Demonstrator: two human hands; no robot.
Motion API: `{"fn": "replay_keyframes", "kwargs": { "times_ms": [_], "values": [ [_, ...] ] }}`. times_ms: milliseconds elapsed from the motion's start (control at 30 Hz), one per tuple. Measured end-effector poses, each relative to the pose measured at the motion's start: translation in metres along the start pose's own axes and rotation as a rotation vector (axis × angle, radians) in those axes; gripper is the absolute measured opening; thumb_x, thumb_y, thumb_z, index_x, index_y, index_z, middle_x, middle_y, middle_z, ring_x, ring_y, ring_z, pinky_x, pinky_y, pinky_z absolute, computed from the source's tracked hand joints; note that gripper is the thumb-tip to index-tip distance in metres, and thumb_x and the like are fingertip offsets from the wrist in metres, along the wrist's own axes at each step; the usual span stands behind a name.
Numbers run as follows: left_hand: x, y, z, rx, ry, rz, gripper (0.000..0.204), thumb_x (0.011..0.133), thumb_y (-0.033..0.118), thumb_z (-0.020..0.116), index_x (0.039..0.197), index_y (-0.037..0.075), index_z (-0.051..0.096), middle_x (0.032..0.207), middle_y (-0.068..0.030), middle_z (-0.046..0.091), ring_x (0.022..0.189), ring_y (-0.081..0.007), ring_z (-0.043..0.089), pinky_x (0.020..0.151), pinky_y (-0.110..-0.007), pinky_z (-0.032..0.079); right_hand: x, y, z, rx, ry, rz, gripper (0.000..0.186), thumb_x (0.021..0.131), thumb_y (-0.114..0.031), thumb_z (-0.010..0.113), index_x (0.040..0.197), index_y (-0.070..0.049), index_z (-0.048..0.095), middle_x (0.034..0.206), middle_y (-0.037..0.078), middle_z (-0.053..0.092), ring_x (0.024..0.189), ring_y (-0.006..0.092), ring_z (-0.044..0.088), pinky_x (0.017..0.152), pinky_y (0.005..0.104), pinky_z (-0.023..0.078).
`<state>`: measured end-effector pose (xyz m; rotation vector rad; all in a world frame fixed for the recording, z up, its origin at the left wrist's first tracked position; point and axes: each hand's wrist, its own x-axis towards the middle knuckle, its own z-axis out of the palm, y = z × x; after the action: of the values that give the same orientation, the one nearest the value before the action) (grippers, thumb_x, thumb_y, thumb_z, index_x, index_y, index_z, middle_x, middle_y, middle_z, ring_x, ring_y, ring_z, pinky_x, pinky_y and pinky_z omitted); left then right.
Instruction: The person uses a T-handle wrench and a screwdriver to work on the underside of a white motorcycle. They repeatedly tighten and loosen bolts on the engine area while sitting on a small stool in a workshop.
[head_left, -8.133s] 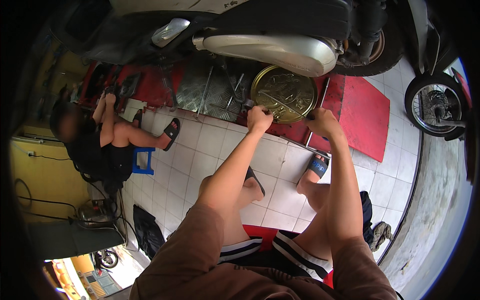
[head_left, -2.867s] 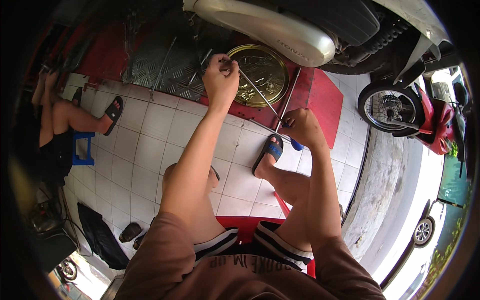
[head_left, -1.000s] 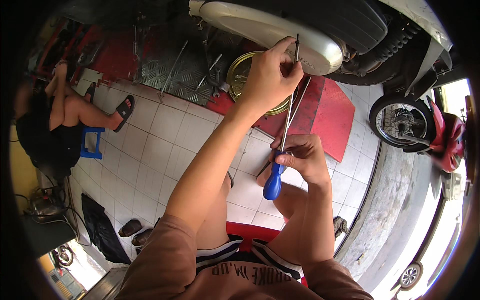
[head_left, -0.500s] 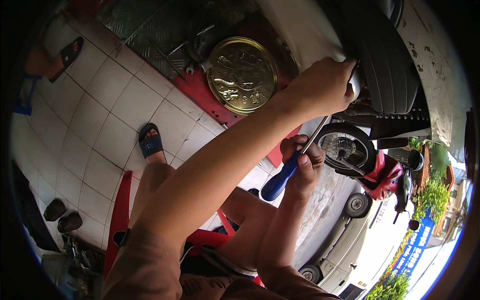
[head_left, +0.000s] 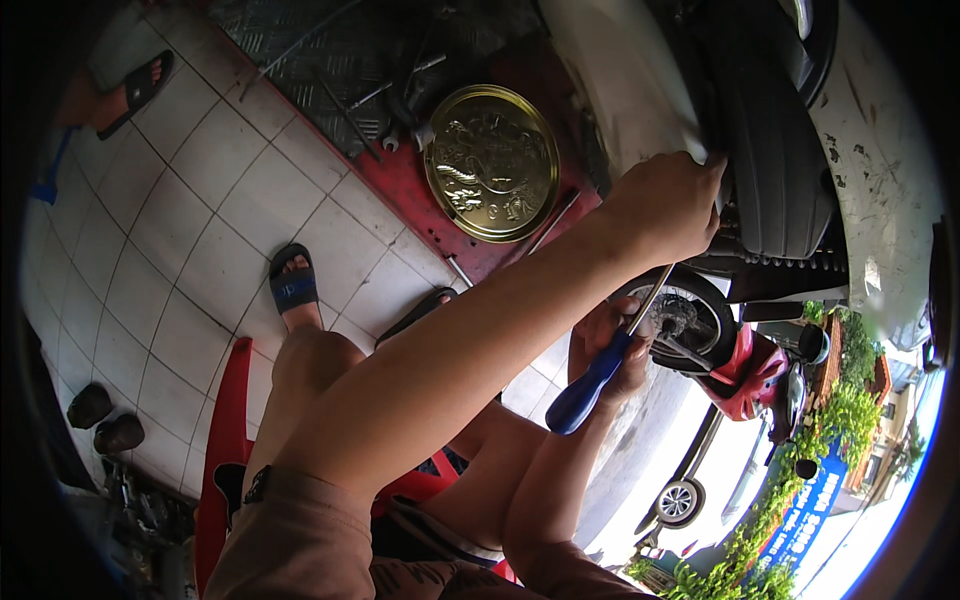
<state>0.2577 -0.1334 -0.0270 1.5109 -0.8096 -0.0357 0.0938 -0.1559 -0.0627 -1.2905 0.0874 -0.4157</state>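
My left hand reaches up to a white motorbike panel, beside a black ribbed part. Its fingers are closed, and what they grip is hidden behind the hand. Lower down, my right hand holds a screwdriver by its blue handle, near where the metal shaft begins. The shaft slants up toward the left hand, and its tip is hidden there. Left of the left forearm lies a round gold embossed tray.
The tray rests on a red metal platform, near several wrenches and rods. A red plastic chair is beneath me. Another person's sandalled foot stands on the tiles. A red motorbike and a white car are outside.
My head view has shifted, so both hands and the screwdriver appear slightly lower. The right hand still holds the screwdriver. Outside, the white vehicle has moved through the view.
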Motion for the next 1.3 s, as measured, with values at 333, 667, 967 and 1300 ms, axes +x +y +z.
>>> {"fn": "replay_keyframes", "kwargs": {
  "times_ms": [333, 667, 967, 1300],
  "values": [
    [0.003, 0.001, -0.004, -0.022, 0.032, 0.009, 0.055, 0.077, 0.011, 0.056, 0.127, -0.010, 0.047, 0.070, -0.0263, 0.063, 0.071, -0.0383, 0.067, 0.067, -0.045, 0.056, -0.001, -0.001, -0.005, -0.058, -0.073, -0.019, 0.048, 0.082, -0.034, 0.073, 0.114, 0.001, 0.063, 0.056, 0.003, 0.049, 0.049, 0.0127, 0.037, 0.053, 0.0298, 0.027],
    [0.020, -0.013, -0.042, -0.151, 0.406, -0.043, 0.043, 0.076, 0.008, 0.064, 0.115, -0.006, 0.052, 0.065, -0.0238, 0.062, 0.061, -0.0402, 0.064, 0.063, -0.045, 0.054, 0.032, -0.006, 0.029, -0.185, -0.038, 0.041, 0.048, 0.085, -0.030, 0.070, 0.112, 0.008, 0.062, 0.061, 0.004, 0.045, 0.057, 0.0133, 0.038, 0.055, 0.0291, 0.028],
    [0.027, -0.014, -0.050, -0.235, 0.425, -0.080, 0.041, 0.077, 0.009, 0.064, 0.115, -0.003, 0.054, 0.059, -0.0202, 0.060, 0.059, -0.0381, 0.063, 0.060, -0.045, 0.052, 0.057, -0.009, 0.049, -0.319, -0.005, 0.033, 0.044, 0.086, -0.032, 0.069, 0.094, 0.011, 0.063, 0.063, 0.006, 0.049, 0.061, 0.0152, 0.043, 0.059, 0.0291, 0.032],
    [0.023, -0.013, -0.053, -0.224, 0.432, -0.125, 0.043, 0.074, 0.010, 0.065, 0.113, -0.001, 0.052, 0.057, -0.0192, 0.059, 0.060, -0.0376, 0.064, 0.060, -0.045, 0.051, 0.048, -0.005, 0.054, -0.340, 0.038, 0.069, 0.042, 0.087, -0.032, 0.067, 0.088, 0.010, 0.060, 0.064, 0.007, 0.049, 0.062, 0.0159, 0.043, 0.060, 0.0286, 0.033]
  ]
}}
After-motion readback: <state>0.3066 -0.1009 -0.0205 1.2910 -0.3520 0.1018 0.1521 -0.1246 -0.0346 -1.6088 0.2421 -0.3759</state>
